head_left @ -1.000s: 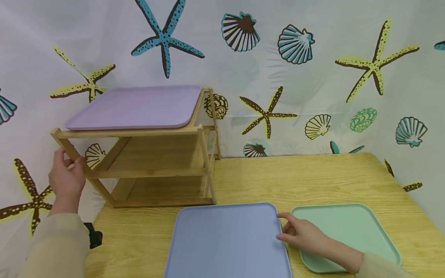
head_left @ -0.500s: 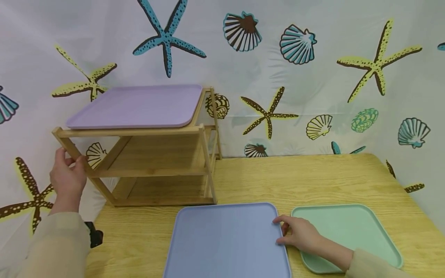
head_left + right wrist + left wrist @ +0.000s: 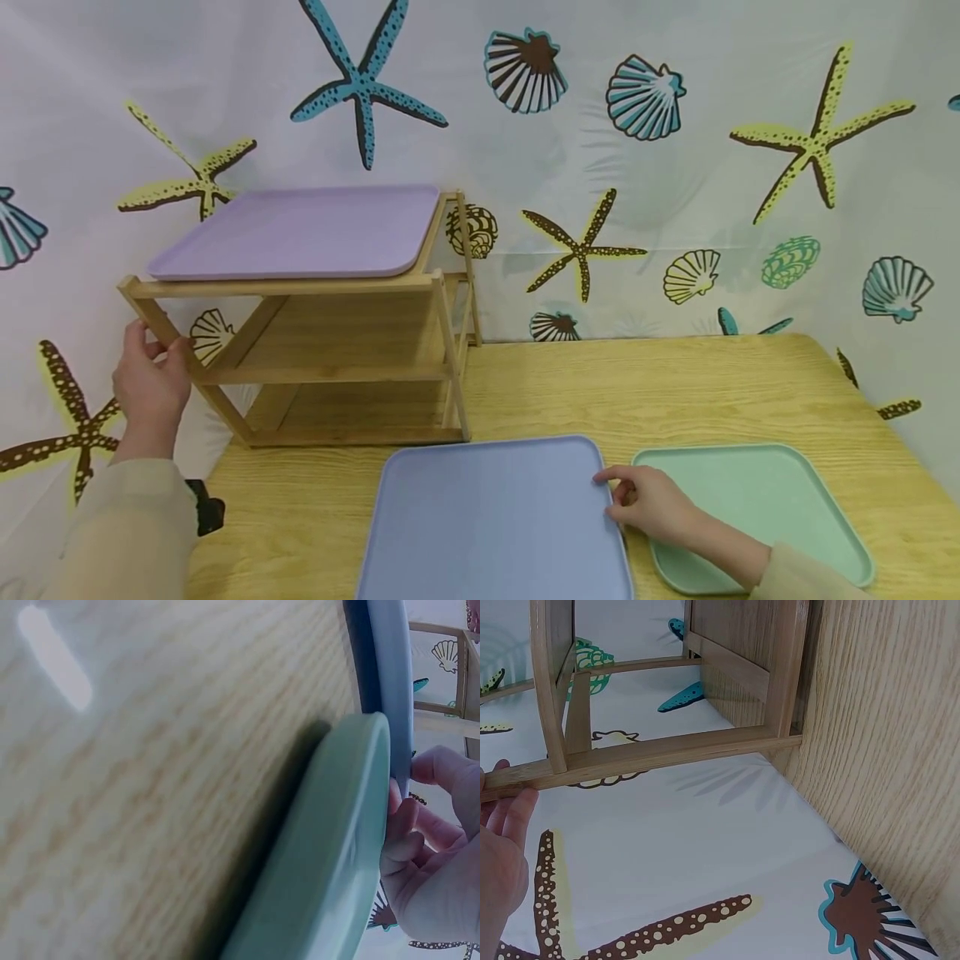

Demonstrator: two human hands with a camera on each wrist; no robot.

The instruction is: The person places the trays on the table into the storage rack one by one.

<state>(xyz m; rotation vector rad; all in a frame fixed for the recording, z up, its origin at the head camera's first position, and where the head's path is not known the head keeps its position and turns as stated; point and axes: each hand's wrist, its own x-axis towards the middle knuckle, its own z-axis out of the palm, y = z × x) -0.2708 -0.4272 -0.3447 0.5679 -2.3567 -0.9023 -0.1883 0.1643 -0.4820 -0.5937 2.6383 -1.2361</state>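
Note:
At the left of the head view, my left hand [image 3: 152,387] grips the front left post of a wooden shelf rack [image 3: 322,372]. The left wrist view shows its fingers [image 3: 517,814] curled round that post. My right hand [image 3: 654,504] is at the right edge of a blue tray [image 3: 491,517], pinching the rim between finger and thumb. In the right wrist view, fingertips lie on both sides of the blue rim [image 3: 391,690]. Beside it, partly under the right forearm, lies a green tray [image 3: 750,492]. A purple tray [image 3: 300,233] rests on the rack's top level.
The rack's two lower shelves [image 3: 345,329] are bare wood. All stands on a wood-grain table [image 3: 637,379] backed by a white cloth [image 3: 697,192] printed with starfish and shells. A small black object [image 3: 206,508] shows beside the left sleeve.
My right finger and thumb have shifted slightly along the blue tray's right edge, the thumb now nearer the rim. My left hand keeps its hold on the rack; the trays stay in place.

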